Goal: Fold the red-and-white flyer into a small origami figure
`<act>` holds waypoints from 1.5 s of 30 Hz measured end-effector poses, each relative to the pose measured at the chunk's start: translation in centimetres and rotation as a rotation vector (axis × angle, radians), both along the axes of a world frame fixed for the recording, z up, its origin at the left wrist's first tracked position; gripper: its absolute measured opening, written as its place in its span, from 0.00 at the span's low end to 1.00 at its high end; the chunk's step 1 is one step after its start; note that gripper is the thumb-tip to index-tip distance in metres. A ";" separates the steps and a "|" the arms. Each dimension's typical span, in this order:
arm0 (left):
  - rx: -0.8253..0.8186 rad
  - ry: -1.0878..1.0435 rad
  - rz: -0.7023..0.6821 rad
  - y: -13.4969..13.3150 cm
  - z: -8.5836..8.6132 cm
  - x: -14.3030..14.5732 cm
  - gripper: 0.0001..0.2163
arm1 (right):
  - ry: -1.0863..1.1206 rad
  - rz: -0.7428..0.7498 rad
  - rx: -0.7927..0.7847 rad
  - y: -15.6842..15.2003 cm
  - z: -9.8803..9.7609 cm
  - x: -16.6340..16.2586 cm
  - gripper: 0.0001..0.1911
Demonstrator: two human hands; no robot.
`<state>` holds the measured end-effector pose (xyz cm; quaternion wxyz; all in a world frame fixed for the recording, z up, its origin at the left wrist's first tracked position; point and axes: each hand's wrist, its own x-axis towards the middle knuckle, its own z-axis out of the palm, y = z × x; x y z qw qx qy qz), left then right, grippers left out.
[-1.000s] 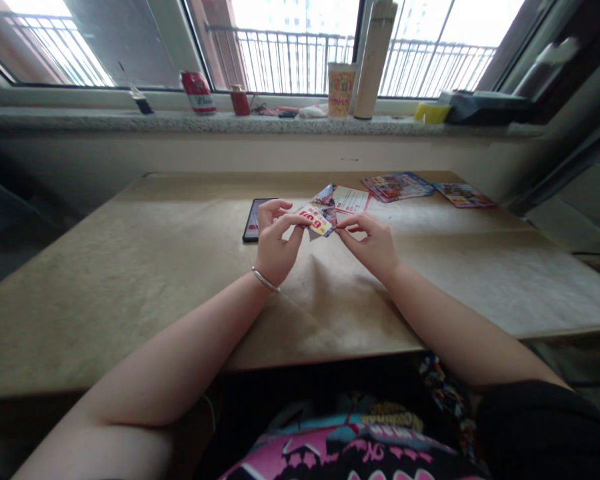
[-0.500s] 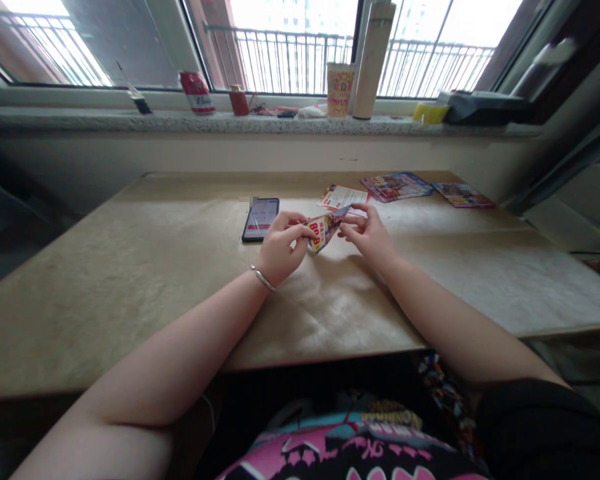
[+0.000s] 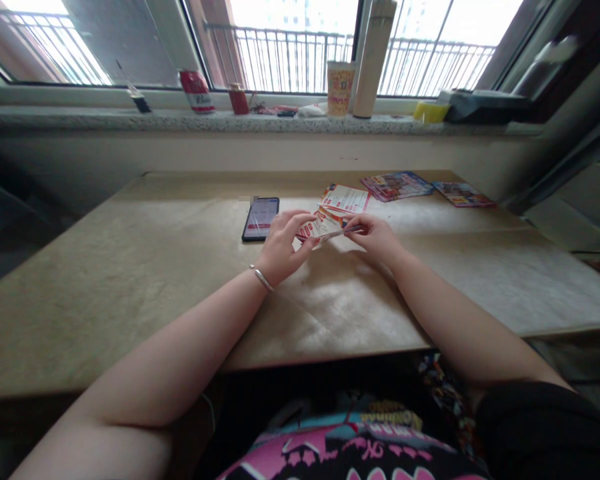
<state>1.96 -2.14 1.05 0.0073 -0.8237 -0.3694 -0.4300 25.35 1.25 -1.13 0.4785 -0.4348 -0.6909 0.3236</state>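
Note:
Both of my hands hold a small printed flyer, white with red print, just above the tan table. My left hand, with a silver bangle at the wrist, pinches the flyer's left end. My right hand pinches its right end. The flyer lies nearly flat between them. Just behind it, another white and red flyer rests on the table.
A black phone with a lit screen lies left of my hands. Colourful leaflets and another one lie at the back right. The windowsill holds a red can, a paper cup, a tall flask and a yellow object.
The flyer was held up and tilted between my hands; now it is turned nearly flat and lower, close to the table. My hands have shifted slightly away from me.

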 end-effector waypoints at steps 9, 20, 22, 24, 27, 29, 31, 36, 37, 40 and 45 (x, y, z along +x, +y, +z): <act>-0.052 0.344 0.018 0.0 -0.3 -0.2 0.15 | -0.376 0.140 0.192 0.1 0.1 1.8 0.04; 0.038 0.552 -0.012 -0.5 -0.3 0.1 0.14 | -0.596 0.184 0.208 0.5 -0.6 2.3 0.16; 0.072 0.568 -0.017 -0.6 -0.4 0.2 0.12 | -0.620 0.195 0.208 0.4 -0.6 2.4 0.17; 0.094 0.565 -0.024 -0.6 -0.4 0.2 0.10 | -0.639 0.211 0.203 0.1 -0.4 2.3 0.16; 0.084 0.533 -0.033 -0.6 -0.5 0.3 0.10 | -0.643 0.235 0.196 -0.3 0.0 2.0 0.15; 0.069 0.528 -0.032 -0.6 -0.6 0.3 0.10 | -0.643 0.249 0.199 -0.6 0.3 1.8 0.14; 0.061 0.535 -0.027 -0.5 -0.7 0.3 0.10 | -0.651 0.248 0.205 -0.7 0.4 1.7 0.14; 0.014 0.517 -0.013 -0.3 -1.1 0.2 0.10 | -0.615 0.224 0.216 -0.6 0.3 1.3 0.09; 0.008 0.513 -0.011 -0.2 -1.1 0.2 0.10 | -0.598 0.213 0.217 -0.6 0.2 1.2 0.08; 0.007 0.526 -0.002 -0.2 -1.2 0.2 0.11 | -0.568 0.168 0.211 -0.6 0.1 0.7 0.07; 0.000 0.524 -0.002 -0.3 -1.1 0.2 0.11 | -0.555 0.126 0.211 -0.7 0.0 0.5 0.06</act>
